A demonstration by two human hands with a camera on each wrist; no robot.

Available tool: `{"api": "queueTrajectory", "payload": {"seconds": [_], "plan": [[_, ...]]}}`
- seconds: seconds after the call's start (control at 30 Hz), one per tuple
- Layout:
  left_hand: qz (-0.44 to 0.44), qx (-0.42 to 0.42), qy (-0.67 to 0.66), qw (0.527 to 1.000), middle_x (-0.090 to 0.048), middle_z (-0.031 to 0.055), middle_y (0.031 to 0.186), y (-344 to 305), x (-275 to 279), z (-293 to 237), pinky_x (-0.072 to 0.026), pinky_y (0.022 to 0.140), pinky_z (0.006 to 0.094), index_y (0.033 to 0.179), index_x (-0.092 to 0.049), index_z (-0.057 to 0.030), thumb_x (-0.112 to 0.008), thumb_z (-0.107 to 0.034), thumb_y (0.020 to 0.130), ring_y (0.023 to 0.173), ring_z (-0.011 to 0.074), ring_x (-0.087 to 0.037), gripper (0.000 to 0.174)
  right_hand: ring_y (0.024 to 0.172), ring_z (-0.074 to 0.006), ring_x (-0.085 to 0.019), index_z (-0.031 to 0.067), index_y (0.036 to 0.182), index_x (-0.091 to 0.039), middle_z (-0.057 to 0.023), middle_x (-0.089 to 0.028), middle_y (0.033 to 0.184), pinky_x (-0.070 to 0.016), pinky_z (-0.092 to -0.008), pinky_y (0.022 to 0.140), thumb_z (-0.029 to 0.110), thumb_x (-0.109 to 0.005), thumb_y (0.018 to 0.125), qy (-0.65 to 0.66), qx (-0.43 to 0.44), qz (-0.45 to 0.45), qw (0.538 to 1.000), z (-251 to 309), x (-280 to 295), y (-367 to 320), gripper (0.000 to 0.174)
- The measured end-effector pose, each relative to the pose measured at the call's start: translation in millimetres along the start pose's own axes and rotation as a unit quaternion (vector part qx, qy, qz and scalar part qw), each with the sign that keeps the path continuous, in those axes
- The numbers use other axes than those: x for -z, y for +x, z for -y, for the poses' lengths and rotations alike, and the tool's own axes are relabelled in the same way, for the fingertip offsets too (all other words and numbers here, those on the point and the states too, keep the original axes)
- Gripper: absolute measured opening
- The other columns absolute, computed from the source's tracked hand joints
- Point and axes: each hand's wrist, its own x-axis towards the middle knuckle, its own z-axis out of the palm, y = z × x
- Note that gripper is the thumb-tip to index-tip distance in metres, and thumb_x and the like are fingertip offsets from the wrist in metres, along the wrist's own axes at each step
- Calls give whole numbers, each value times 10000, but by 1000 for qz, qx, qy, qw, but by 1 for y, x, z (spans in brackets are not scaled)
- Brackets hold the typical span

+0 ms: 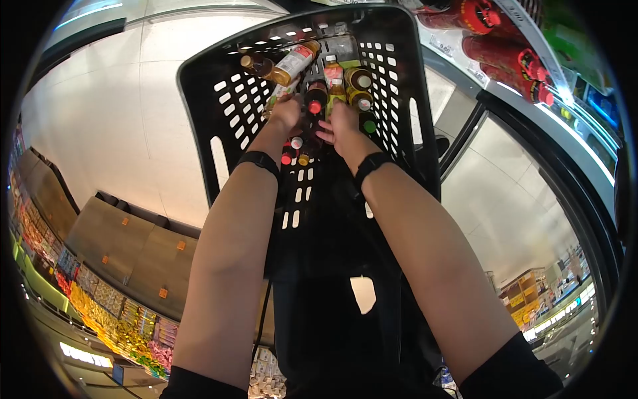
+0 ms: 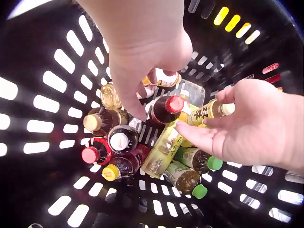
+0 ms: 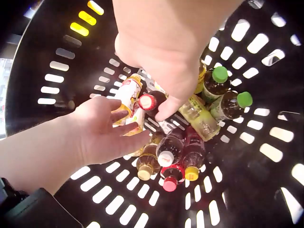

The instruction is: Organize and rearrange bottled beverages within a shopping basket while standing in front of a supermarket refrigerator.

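Both hands reach down among drink bottles in a black shopping basket. My left hand has its fingers loosely extended beside a white-labelled bottle of orange drink. Opposite it, my right hand spreads thumb and fingers around the area of a yellow-labelled bottle with a pale cap. Between the hands a dark bottle with a red cap points up. A yellow-green bottle lies below the right thumb. Parts of the bottles are hidden behind the hands.
Green-capped bottles lie on one side of the basket. A white-capped dark bottle and a yellow-capped one lie near the other. Shelves with red bottles stand at the upper right, and snack displays at the left.
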Motion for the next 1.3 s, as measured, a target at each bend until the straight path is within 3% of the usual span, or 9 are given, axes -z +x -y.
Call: {"api": "queueTrajectory", "payload": {"seconds": [0.27, 0.33, 0.5, 0.73, 0.77, 0.93, 1.0, 1.07, 1.3], "plan": [[99, 26, -116, 988, -547, 56, 1393, 53, -19, 10, -452, 1050, 463, 1468, -418, -263, -398, -413, 1067, 1169, 246, -591, 429, 1001, -329, -668, 131, 1426, -447, -163, -583, 1300, -573, -552, 849, 401, -633, 948, -55, -37, -68, 995, 9, -34, 77, 580], [142, 19, -225, 964, -577, 63, 1380, 44, -29, 4, -483, 1006, 440, 1424, -481, -201, -345, -393, 1093, 1178, 237, -606, 406, 926, -354, -722, 67, 1341, -548, -203, -687, 1153, -640, -457, 672, 375, -661, 878, -120, -2, -129, 984, 4, -40, 88, 567], [161, -29, -297, 941, -636, 86, 1299, 83, -33, 40, -495, 1001, 448, 1380, -534, -164, -354, -346, 1108, 1145, 227, -625, 374, 1096, -371, -689, 80, 1300, -651, -218, -676, 1252, -549, -433, 963, 449, -677, 841, -209, 107, -88, 968, -38, -33, 136, 590], [88, -13, -260, 961, -541, 92, 1414, -33, -27, 45, -463, 1034, 480, 1490, -446, -176, -390, -244, 1075, 1244, 288, -550, 425, 1210, -382, -632, 75, 1348, -636, -248, -657, 1284, -485, -408, 1041, 474, -708, 854, -190, 206, -76, 957, -59, -3, 40, 638], [101, -23, -270, 957, -527, 99, 1407, -73, -25, 37, -462, 1035, 455, 1510, -418, -162, -409, -221, 1057, 1230, 298, -536, 456, 1104, -224, -667, 34, 1372, -611, -143, -688, 1228, -543, -363, 939, 280, -661, 908, -203, 211, -74, 953, -54, 3, 8, 528], [60, -82, -111, 989, -578, 111, 1368, -145, 13, 45, -522, 926, 364, 1540, -371, -114, -533, -89, 956, 1101, 199, -632, 606, 951, -155, -673, 57, 1388, -594, -89, -683, 1114, -597, -347, 779, 246, -666, 924, -101, 125, 51, 986, -31, 31, -130, 506], [49, -326, -82, 940, -543, 120, 1421, -181, 26, 57, -483, 1033, 401, 1558, -348, -117, -624, 30, 835, 1225, 245, -599, 788, 900, -138, -675, 61, 1380, -604, -84, -684, 1091, -603, -320, 704, 254, -697, 909, -70, 114, 63, 989, -12, 40, -208, 517], [-106, -535, 280, 790, -486, 197, 1468, -268, 39, 28, -398, 1143, 450, 1546, -386, -133, -728, 50, 683, 1356, 364, -491, 946, 869, -131, -669, 58, 1399, -575, -62, -667, 1069, -609, -316, 695, 203, -655, 945, -88, 117, 143, 979, 11, 57, -291, 484], [-48, -721, 370, 585, -646, 64, 1254, -477, 39, -1, -437, 1046, 433, 1282, -612, -159, -835, -135, 627, 1186, 266, -613, 692, 975, -154, -678, 71, 1476, -478, -79, -643, 1172, -626, -352, 786, 278, -603, 991, -162, 76, 252, 951, 81, 108, -525, 542]]}}
